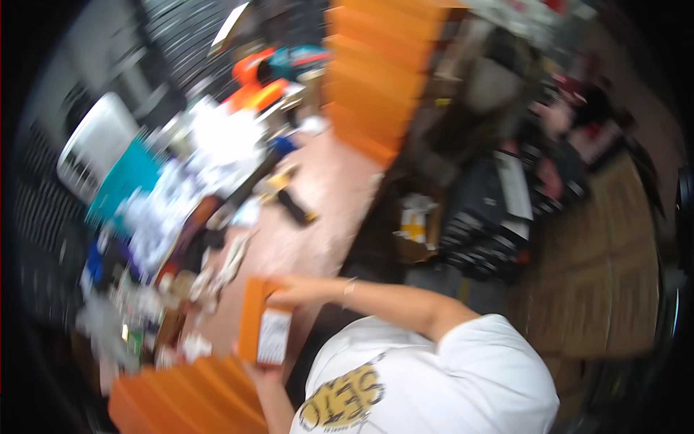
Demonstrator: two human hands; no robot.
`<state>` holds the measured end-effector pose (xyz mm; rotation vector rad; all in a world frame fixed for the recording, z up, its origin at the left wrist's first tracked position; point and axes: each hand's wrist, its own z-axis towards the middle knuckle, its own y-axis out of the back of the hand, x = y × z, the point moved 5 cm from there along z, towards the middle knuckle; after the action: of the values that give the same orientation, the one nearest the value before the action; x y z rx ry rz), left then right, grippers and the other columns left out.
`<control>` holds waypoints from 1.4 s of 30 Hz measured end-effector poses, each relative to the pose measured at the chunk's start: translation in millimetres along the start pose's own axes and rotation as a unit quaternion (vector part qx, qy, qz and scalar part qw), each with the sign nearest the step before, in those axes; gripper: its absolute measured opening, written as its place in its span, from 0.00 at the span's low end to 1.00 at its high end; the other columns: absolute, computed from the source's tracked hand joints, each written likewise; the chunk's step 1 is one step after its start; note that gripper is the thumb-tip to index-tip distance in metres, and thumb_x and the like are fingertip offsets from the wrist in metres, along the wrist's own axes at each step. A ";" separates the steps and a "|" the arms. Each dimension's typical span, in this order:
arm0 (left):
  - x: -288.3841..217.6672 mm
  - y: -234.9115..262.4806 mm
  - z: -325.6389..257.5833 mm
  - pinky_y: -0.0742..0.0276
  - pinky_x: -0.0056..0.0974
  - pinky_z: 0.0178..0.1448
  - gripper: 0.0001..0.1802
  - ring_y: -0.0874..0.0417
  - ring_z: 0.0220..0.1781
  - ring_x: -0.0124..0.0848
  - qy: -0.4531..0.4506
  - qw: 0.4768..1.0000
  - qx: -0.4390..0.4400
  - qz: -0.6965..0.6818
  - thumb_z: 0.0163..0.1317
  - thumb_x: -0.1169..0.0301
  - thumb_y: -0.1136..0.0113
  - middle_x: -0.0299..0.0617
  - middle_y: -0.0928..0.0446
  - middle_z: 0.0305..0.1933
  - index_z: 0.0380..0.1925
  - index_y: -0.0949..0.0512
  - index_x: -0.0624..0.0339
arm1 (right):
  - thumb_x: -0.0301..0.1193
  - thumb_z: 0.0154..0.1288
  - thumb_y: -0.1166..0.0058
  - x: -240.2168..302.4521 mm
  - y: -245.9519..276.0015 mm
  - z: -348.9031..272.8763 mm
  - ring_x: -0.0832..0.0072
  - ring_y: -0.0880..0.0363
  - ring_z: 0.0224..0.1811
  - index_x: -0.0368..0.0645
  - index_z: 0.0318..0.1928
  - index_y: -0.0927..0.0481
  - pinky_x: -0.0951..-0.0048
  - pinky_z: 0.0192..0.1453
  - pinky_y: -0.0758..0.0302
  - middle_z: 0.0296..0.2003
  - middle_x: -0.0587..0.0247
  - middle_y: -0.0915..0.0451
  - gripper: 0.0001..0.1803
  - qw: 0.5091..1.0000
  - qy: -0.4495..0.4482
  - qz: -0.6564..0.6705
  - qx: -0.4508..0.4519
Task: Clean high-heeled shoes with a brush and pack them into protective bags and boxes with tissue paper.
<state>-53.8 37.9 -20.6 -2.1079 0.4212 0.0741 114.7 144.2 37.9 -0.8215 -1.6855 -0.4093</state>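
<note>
The picture is motion-blurred. I hold a small orange box [254, 318] with a white label [274, 337] on its end, upright over the near edge of a pinkish table [325, 188]. My right hand [300, 291] grips the box's top right corner; a thin bracelet [348, 288] sits on that wrist. My left hand [254, 370] supports the box from below. My white printed shirt [434, 383] fills the lower middle.
A tall stack of orange boxes [379, 72] stands at the table's far end, more orange boxes [181, 398] lie at lower left. Papers, a teal pack [126, 181], a white device [94, 145] and a black-and-yellow tool [293, 206] crowd the left. Black goods [484, 217] and brown cardboard [600, 275] lie to the right.
</note>
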 end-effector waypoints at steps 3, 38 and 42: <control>3.7 7.2 18.8 0.22 0.51 0.55 0.36 0.20 0.53 0.43 0.024 0.997 -0.030 0.060 0.61 0.40 0.57 0.45 0.23 0.54 0.55 0.27 0.58 | 0.40 0.65 0.50 -19.1 19.2 -7.6 0.76 0.25 0.47 0.51 0.67 0.39 0.72 0.40 0.21 0.50 0.64 0.26 0.31 0.997 0.039 0.055 -0.049; 0.1 65.0 41.6 0.38 0.43 0.65 0.38 0.31 0.61 0.35 -0.159 0.833 -0.153 0.507 0.63 0.50 0.45 0.47 0.35 0.62 0.65 0.42 0.62 | 0.44 0.60 0.39 -28.6 65.0 14.2 0.77 0.26 0.31 0.36 0.50 0.29 0.75 0.33 0.27 0.34 0.60 0.23 0.27 0.986 -0.141 0.004 -0.092; -63.0 58.4 -4.9 0.38 0.42 0.65 0.36 0.35 0.64 0.43 -0.425 0.760 -0.194 0.451 0.64 0.60 0.43 0.53 0.42 0.67 0.66 0.44 0.64 | 0.45 0.61 0.41 -34.2 -55.0 13.2 0.57 0.21 0.43 0.32 0.57 0.35 0.65 0.47 0.26 0.43 0.44 0.24 0.35 0.964 -0.041 -0.235 0.118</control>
<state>-132.5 22.2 -51.6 -1.7854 0.8481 1.7331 69.9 104.3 10.0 -0.2598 -1.9628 -0.4888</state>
